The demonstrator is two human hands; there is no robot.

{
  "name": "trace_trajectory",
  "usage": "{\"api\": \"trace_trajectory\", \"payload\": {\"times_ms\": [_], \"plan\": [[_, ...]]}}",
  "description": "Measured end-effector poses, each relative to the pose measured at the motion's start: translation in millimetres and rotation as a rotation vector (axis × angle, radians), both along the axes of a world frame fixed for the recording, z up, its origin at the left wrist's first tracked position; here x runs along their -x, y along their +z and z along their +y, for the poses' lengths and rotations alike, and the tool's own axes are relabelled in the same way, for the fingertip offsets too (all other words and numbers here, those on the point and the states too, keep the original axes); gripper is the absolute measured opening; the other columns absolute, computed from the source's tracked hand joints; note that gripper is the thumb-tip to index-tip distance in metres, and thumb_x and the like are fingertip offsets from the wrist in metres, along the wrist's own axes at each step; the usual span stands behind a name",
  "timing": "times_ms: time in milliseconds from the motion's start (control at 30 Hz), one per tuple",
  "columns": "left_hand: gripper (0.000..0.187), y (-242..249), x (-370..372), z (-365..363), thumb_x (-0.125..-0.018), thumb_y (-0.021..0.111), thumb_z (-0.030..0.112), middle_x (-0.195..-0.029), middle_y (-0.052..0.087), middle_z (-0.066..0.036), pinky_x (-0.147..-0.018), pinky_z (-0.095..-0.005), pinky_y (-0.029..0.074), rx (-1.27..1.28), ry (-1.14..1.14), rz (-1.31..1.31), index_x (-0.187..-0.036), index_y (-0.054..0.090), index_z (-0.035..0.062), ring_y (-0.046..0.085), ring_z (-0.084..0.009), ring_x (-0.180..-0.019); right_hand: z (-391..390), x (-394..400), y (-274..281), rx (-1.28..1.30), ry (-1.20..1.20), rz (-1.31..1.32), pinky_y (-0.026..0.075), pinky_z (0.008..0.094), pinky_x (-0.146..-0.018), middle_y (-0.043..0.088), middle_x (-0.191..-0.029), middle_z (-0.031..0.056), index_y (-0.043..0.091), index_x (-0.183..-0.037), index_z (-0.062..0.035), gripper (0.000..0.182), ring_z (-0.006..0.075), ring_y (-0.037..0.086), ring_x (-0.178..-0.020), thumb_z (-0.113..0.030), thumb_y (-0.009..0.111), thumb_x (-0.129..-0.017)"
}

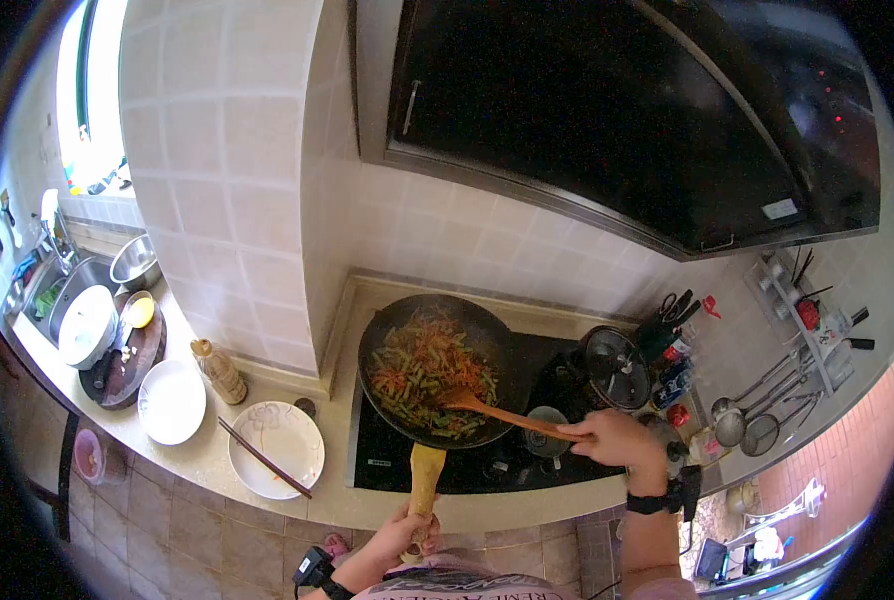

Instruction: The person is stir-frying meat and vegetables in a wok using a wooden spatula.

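A black wok [497, 340] full of green and orange vegetable strips [429, 373] sits on the dark stove [387, 450]. My left hand [404, 532] grips the wok's wooden handle [425, 478] at the counter's front edge. My right hand [617, 440] holds a wooden spatula [497, 410] by its long handle, with the blade resting in the vegetables at the wok's right side. Both wrists wear black bands.
Left of the stove lie a white plate with chopsticks [277, 445], a white bowl [172, 400], a bottle [219, 370] and a cutting board [127, 365]. A lidded pot [615, 365] stands on the right burner. A range hood [617, 110] hangs overhead. Utensils hang at right.
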State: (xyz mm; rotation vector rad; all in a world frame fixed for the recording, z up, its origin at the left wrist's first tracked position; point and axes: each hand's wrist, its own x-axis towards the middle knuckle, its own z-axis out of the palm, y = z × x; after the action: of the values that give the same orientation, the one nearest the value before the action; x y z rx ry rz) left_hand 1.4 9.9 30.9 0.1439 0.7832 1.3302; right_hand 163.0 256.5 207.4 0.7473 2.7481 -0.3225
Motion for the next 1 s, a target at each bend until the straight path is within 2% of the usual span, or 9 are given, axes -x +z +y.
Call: {"api": "trace_trajectory", "payload": {"times_ms": [100,233,267,367,433,500,700,867,1000], "plan": [[0.042,-4,1,-3,-0.082,0.043,0.01,-0.068,0.045,-0.007,-0.047,-0.0291,0.039,-0.042,0.017,-0.019,-0.122,0.03,0.0103,0.044,-0.0155,-0.052,6,0,2,0.078,-0.018,0.099,0.042,0.0362,-0.062,0.056,-0.075,0.0165,0.058,-0.109,-0.0177,0.039,0.029,0.055,-0.069,-0.017,0.064,-0.07],[0.042,-8,-3,0,-0.082,0.043,0.01,-0.068,0.045,-0.007,-0.048,-0.0291,0.039,-0.066,0.052,-0.053,-0.122,0.031,0.0105,0.044,-0.0155,-0.052,-1,38,-47,0.147,-0.065,0.249,0.043,0.0354,-0.066,0.057,-0.079,0.0163,0.057,-0.109,-0.0161,0.039,0.0309,0.055,-0.073,-0.014,0.062,-0.071],[0.042,-9,-2,0,-0.082,0.044,0.01,-0.069,0.045,-0.007,-0.048,-0.0292,0.039,-0.06,0.046,-0.05,-0.122,0.031,0.0105,0.044,-0.0154,-0.053,-4,40,-46,0.103,0.026,0.22,0.043,0.0353,-0.065,0.058,-0.077,0.0174,0.057,-0.108,-0.0166,0.037,0.0315,0.056,-0.071,-0.013,0.06,-0.071],[0.042,-9,-1,1,-0.082,0.044,0.009,-0.069,0.045,-0.007,-0.049,-0.0295,0.04,-0.046,0.029,-0.046,-0.122,0.031,0.0105,0.044,-0.0153,-0.053,-11,29,15,0.092,-0.059,0.054,0.044,0.0351,-0.062,0.058,-0.074,0.0189,0.058,-0.107,-0.0177,0.036,0.0309,0.057,-0.066,-0.014,0.061,-0.071],[0.042,-6,-1,0,-0.082,0.043,0.009,-0.07,0.045,-0.007,-0.049,-0.0297,0.04,-0.041,0.026,-0.039,-0.122,0.031,0.0106,0.044,-0.0154,-0.053,-7,15,48,-0.015,-0.05,-0.034,0.047,0.039,-0.063,0.059,-0.073,0.0173,0.059,-0.105,-0.022,0.034,0.0333,0.058,-0.067,-0.019,0.057,-0.071],[0.041,-6,-2,0,-0.082,0.043,0.009,-0.07,0.045,-0.007,-0.049,-0.0297,0.04,-0.062,0.034,-0.05,-0.122,0.031,0.0107,0.045,-0.0154,-0.053,-4,6,56,-0.062,-0.174,-0.057,0.047,0.0392,-0.064,0.059,-0.074,0.0173,0.059,-0.105,-0.0222,0.034,0.0333,0.058,-0.068,-0.02,0.058,-0.071],[0.042,-10,-1,1,-0.082,0.043,0.009,-0.071,0.046,-0.008,-0.047,-0.0296,0.039,-0.063,0.049,-0.052,-0.122,0.031,0.0107,0.045,-0.0159,-0.052,1,-1,20,-0.041,-0.141,-0.004,0.044,0.0354,-0.061,0.058,-0.074,0.0182,0.06,-0.104,-0.0193,0.034,0.0316,0.057,-0.065,-0.018,0.063,-0.07],[0.043,-19,2,0,-0.082,0.044,0.01,-0.071,0.046,-0.008,-0.047,-0.0293,0.039,-0.06,0.016,-0.096,-0.123,0.029,0.0109,0.046,-0.016,-0.053,6,-18,49,-0.056,-0.206,-0.056,0.044,0.036,-0.061,0.059,-0.077,0.0182,0.06,-0.104,-0.02,0.034,0.0309,0.057,-0.068,-0.02,0.064,-0.07],[0.043,-4,3,-1,-0.081,0.044,0.01,-0.072,0.047,-0.008,-0.048,-0.03,0.042,-0.011,0.02,-0.063,-0.122,0.03,0.01,0.047,-0.0162,-0.053,21,-17,10,-0.079,-0.185,0.073,0.045,0.0376,-0.064,0.06,-0.078,0.017,0.061,-0.103,-0.0202,0.033,0.0323,0.058,-0.069,-0.021,0.061,-0.07]]}}
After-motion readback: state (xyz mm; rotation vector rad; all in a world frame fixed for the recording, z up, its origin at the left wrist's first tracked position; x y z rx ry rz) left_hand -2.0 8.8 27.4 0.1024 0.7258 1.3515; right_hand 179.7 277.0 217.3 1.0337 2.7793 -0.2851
